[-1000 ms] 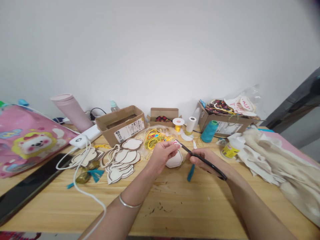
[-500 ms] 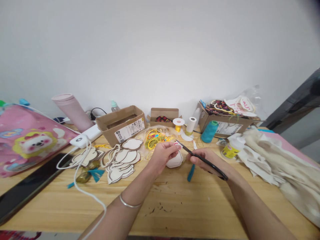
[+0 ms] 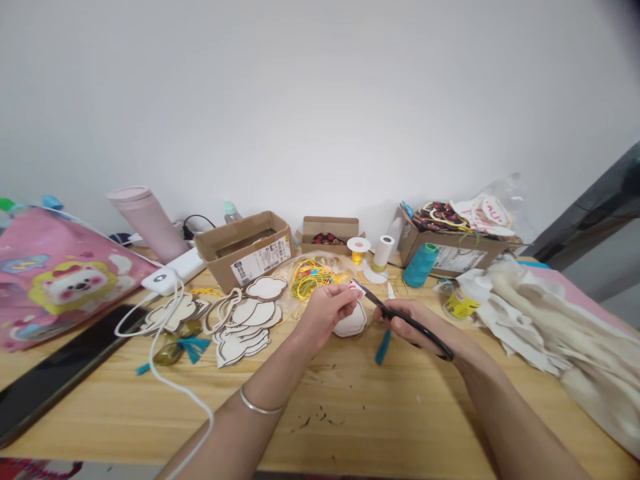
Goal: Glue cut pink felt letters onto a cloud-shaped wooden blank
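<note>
My left hand (image 3: 327, 310) pinches a small white and pink piece (image 3: 357, 291), perhaps fabric or paper, between thumb and fingertips. In my right hand (image 3: 413, 323) is a pair of black-handled scissors (image 3: 415, 325); the blades point up and left and reach the edge of the small piece. Just beneath both hands lies a white scalloped shape with a dark edge (image 3: 351, 322), partly covered by my left hand. A teal tassel (image 3: 383, 347) rests on the table below my right hand. Thin dark scraps (image 3: 320, 419) are scattered on the wood nearer me.
White cut-out shapes (image 3: 245, 330) lie stacked to the left, near a white cable (image 3: 175, 380) crossing my left forearm. Behind stand cardboard boxes (image 3: 250, 257), yellow cord (image 3: 315, 279), spools and a teal thread cone (image 3: 421, 265). A glue bottle (image 3: 465, 297) and cream cloth (image 3: 550, 333) are right.
Both hands stay almost in place, with the scissor blades still at the small white and pink piece. The whole view has shifted very slightly.
</note>
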Available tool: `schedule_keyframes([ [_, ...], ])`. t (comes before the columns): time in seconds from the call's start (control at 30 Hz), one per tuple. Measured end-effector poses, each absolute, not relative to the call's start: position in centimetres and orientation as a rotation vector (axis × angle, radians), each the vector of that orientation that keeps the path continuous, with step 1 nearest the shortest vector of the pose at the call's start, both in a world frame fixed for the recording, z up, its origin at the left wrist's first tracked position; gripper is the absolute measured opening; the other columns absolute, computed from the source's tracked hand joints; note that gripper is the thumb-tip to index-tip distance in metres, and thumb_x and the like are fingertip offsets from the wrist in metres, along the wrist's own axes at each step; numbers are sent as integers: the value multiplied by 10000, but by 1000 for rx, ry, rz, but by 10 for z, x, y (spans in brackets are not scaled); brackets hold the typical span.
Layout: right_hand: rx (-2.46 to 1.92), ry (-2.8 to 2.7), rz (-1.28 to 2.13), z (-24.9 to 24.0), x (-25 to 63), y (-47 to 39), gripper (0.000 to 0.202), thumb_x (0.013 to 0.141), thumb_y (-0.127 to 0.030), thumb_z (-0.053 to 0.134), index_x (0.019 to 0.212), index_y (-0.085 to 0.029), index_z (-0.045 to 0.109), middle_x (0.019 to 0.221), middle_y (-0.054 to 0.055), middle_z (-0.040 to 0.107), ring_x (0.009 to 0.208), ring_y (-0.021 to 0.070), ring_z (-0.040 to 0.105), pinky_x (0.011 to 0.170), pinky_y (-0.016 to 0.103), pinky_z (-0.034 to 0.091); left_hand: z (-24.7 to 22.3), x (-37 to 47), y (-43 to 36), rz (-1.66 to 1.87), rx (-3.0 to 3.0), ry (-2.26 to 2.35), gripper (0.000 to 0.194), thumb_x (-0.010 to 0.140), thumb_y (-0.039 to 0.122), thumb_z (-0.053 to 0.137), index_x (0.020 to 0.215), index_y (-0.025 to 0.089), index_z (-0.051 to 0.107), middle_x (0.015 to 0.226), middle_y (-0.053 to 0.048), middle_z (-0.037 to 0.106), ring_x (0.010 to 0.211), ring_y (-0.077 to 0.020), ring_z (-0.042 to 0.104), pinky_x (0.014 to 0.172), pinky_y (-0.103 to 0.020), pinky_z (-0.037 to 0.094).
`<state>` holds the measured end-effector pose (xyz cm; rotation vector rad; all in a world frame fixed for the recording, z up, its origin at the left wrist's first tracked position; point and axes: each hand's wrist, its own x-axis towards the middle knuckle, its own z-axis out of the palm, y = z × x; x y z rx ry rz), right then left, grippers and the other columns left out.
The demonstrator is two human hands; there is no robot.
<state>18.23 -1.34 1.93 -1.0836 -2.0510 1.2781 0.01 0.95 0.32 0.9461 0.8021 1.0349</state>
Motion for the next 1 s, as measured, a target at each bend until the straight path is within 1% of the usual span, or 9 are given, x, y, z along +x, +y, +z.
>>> schedule_keyframes([
  [0.17,-1083,-2079,1263,16,186,-11,751,637,-793,372,877,-101,537,672,8,420,537,80,334,450,216,279,5,0,9,1030,954,798,282,616,309,705,485,125,535,468,34,452,462,-46,357,445,-199,251],
  [0.5,-1041,-2089,1283,17,187,-12,681,682,-752,381,885,-119,528,650,-10,397,509,71,311,418,205,259,2,-1,10,1011,922,822,235,599,305,721,549,110,599,507,19,492,489,-47,398,483,-189,296],
  [0.73,-1060,-2116,1288,17,188,-11,743,638,-790,374,918,-120,534,667,-5,421,514,70,319,423,198,267,2,0,10,1019,933,816,257,593,325,721,525,117,587,490,21,480,472,-51,386,465,-198,283],
  [0.9,-1035,-2101,1293,17,187,-11,730,651,-777,382,910,-113,540,662,-3,423,510,68,319,426,199,267,0,-1,9,1021,927,796,250,612,311,710,526,117,577,497,24,480,480,-47,388,471,-192,284],
  [1.0,-1026,-2087,1298,17,187,-11,713,664,-768,381,892,-112,543,634,-14,401,493,66,309,421,203,263,0,-1,10,1023,943,779,250,631,299,697,520,118,565,508,22,482,487,-47,390,472,-189,286],
])
